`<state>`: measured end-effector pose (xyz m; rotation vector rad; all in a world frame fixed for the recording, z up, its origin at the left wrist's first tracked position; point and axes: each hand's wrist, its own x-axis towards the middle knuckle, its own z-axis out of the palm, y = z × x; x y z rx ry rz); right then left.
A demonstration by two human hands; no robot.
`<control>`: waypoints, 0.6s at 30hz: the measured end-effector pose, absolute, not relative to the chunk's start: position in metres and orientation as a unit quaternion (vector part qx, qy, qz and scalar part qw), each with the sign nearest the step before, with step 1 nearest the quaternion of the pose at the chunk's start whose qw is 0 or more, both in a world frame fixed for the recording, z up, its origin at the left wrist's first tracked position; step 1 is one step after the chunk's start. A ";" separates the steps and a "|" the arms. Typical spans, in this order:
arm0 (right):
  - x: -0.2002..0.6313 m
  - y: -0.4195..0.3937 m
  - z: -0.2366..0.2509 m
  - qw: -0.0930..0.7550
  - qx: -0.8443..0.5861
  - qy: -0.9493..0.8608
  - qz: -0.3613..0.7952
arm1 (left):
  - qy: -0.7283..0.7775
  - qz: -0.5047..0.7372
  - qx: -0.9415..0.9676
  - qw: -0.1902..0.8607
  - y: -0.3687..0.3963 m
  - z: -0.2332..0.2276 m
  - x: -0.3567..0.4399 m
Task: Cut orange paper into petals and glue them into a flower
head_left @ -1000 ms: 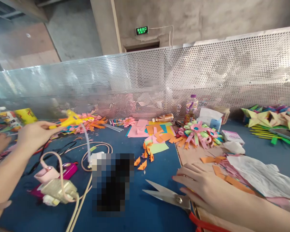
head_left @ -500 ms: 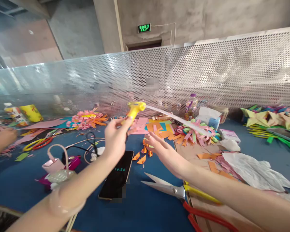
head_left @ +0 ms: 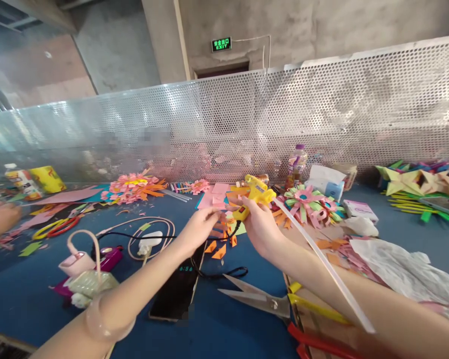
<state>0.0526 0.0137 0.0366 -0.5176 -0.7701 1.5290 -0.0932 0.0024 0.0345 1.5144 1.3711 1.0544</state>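
Observation:
My right hand [head_left: 262,227] is closed around the handle of a yellow glue gun [head_left: 260,192]. A long translucent glue stick [head_left: 322,262] juts from the gun's back and slants down over my right forearm. Left of the gun, my left hand [head_left: 202,227] hovers with fingertips pressed together; whatever they hold, if anything, is hidden. The gun's black cord [head_left: 219,274] loops on the table below. Small folded orange paper pieces [head_left: 220,252] lie beneath the hands. Open scissors [head_left: 262,299] with red and yellow handles rest in front of my right forearm.
A phone [head_left: 172,299] lies under my left forearm. Paper flowers [head_left: 134,187] and a bottle [head_left: 296,164] stand along the perforated metal screen [head_left: 224,119]. Chargers and cables [head_left: 78,262] are at left, near another person's hand [head_left: 2,219]. Crumpled tissue [head_left: 404,264] lies at right.
The glue gun has passed from my left hand to my right hand and turned, its glue stick swinging down toward me. My left hand has lowered and moved slightly right.

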 end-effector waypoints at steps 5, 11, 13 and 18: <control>0.060 -0.002 0.050 0.561 -0.228 -0.371 0.704 | 0.625 0.189 0.705 0.277 0.006 0.037 -0.117; 0.057 -0.024 0.049 0.501 -0.239 -0.409 0.725 | 0.639 0.242 0.675 0.279 0.001 0.036 -0.112; 0.057 -0.031 0.049 0.484 -0.246 -0.408 0.734 | 0.616 0.311 0.669 0.276 0.004 0.041 -0.111; 0.059 -0.040 0.048 0.484 -0.255 -0.382 0.745 | 0.556 0.229 0.783 0.159 0.013 0.042 -0.119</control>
